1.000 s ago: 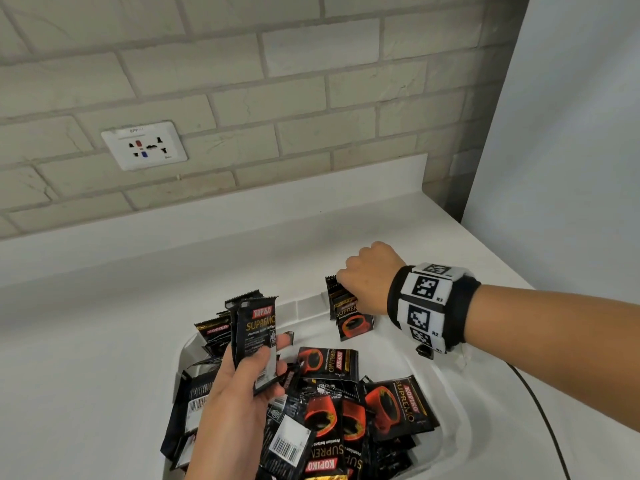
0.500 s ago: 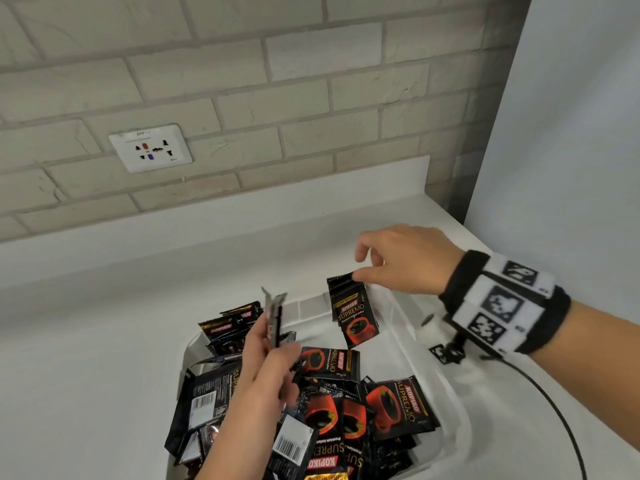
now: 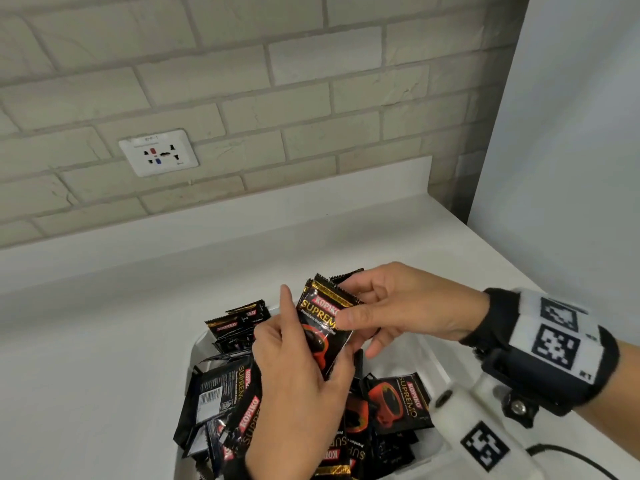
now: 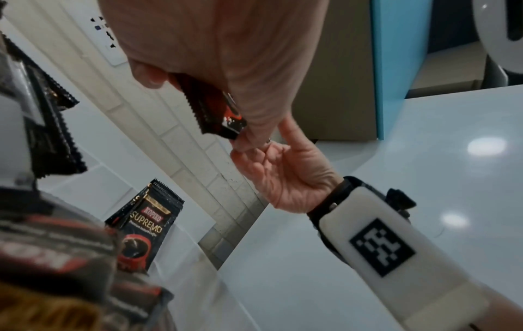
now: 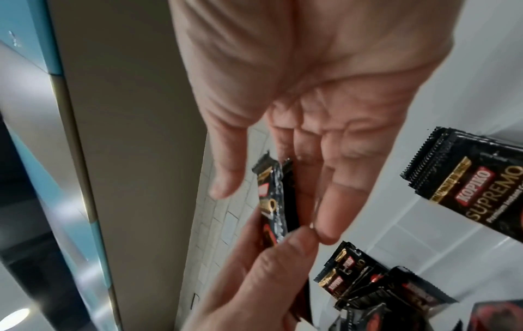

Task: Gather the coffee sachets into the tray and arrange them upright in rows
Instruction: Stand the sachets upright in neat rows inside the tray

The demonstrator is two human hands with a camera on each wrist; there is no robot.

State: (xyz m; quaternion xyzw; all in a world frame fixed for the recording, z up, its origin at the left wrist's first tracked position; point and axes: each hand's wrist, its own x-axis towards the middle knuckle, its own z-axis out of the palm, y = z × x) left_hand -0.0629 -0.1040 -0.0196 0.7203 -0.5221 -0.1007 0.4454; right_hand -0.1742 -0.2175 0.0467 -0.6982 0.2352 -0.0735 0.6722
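A white tray [image 3: 437, 362] on the counter holds a loose pile of black and red coffee sachets [image 3: 398, 400]. My left hand [image 3: 292, 351] holds one sachet [image 3: 323, 329] upright above the pile, gripping its lower part. My right hand [image 3: 367, 306] reaches in from the right, thumb in front of the sachet's upper edge and fingers behind it. In the right wrist view a gap shows between that thumb [image 5: 225, 179] and the sachet [image 5: 276, 201]. A few sachets stand upright [image 4: 147, 226] against the tray's far corner, mostly hidden behind my right hand in the head view.
A white counter [image 3: 104, 341] runs to a brick wall with a socket plate [image 3: 158, 152]. A grey panel [image 3: 571, 133] bounds the right side. A black cable [image 3: 571, 452] lies on the counter by my right wrist.
My right hand let go of the upright sachets in the far corner and moved left to the sachet in my left hand. My left hand raised that sachet and turned its front toward me.
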